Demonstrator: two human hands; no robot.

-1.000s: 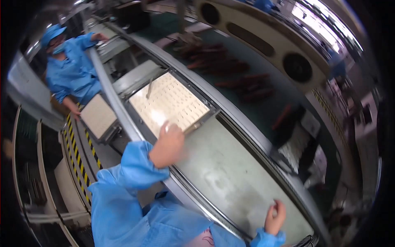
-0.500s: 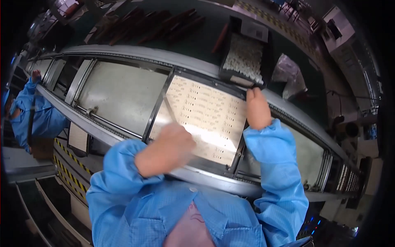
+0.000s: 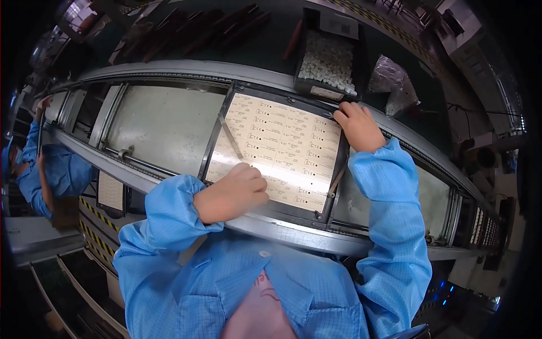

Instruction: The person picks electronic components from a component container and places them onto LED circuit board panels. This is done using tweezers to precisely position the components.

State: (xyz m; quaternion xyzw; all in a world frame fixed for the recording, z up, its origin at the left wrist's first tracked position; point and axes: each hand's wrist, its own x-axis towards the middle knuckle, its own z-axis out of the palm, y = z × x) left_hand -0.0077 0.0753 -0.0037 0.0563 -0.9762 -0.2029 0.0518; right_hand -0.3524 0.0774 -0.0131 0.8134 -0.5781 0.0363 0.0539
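A cream panel printed with rows of small dark marks lies in a black frame in front of me. My left hand is closed over the panel's near left part. A thin grey strip slants from its fingers toward the frame's far left side; its near end is hidden in the hand. My right hand is at the frame's far right corner. Its fingers are bent together there, and a small dark thing shows at the fingertips, too small to name.
Metal conveyor rails run left and right of the frame, with a grey plate on the left. Beyond stand a black bin of small white pieces and a clear plastic bag. A co-worker in blue is at far left.
My right hand's fingers, raised at the frame's edge before, are now bent in at its far right corner. The left hand stays over the panel with the strip. The view has shifted slightly.
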